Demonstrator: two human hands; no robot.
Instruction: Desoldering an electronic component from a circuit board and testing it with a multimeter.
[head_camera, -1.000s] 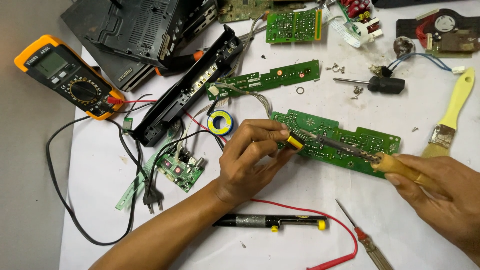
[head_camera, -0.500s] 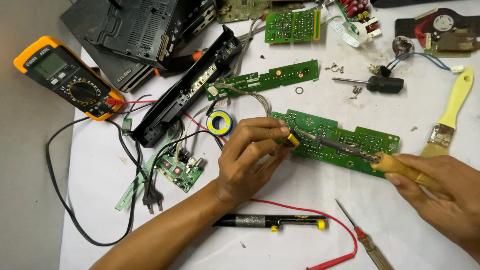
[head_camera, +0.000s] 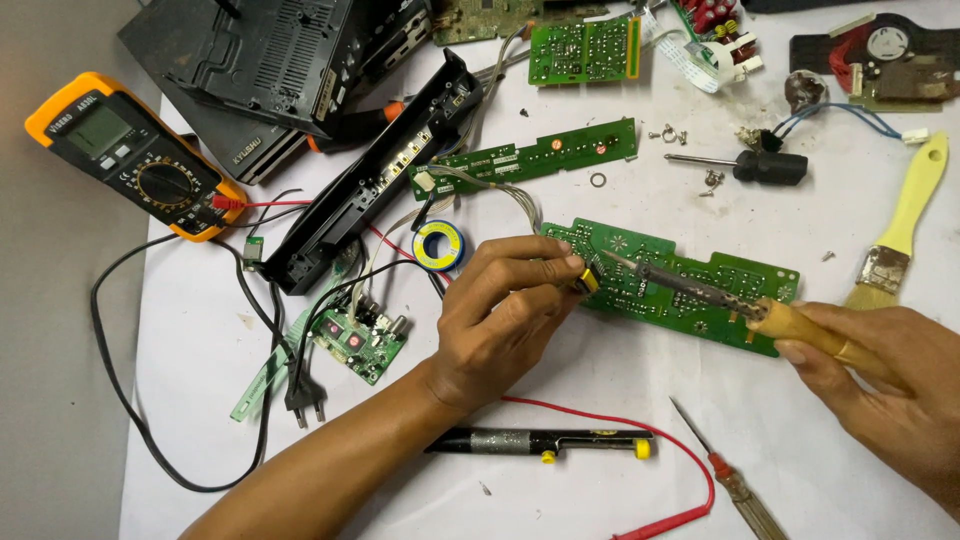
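Small yellow part (head_camera: 590, 281) pinched in left fingers (head_camera: 560, 268), soldering iron (head_camera: 690, 288) gripped in right fingers (head_camera: 810, 350).

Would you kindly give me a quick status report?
Left hand pinching small yellow part on long green circuit board. Right hand gripping wooden-handled soldering iron. Nothing obstructing.

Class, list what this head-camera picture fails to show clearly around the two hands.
- Small yellow part: mostly covered by left hand fingers.
- Soldering iron tip contact on green circuit board: too small.
- Right hand: cut off by frame edge.
- Red wire: end leaves bottom edge.
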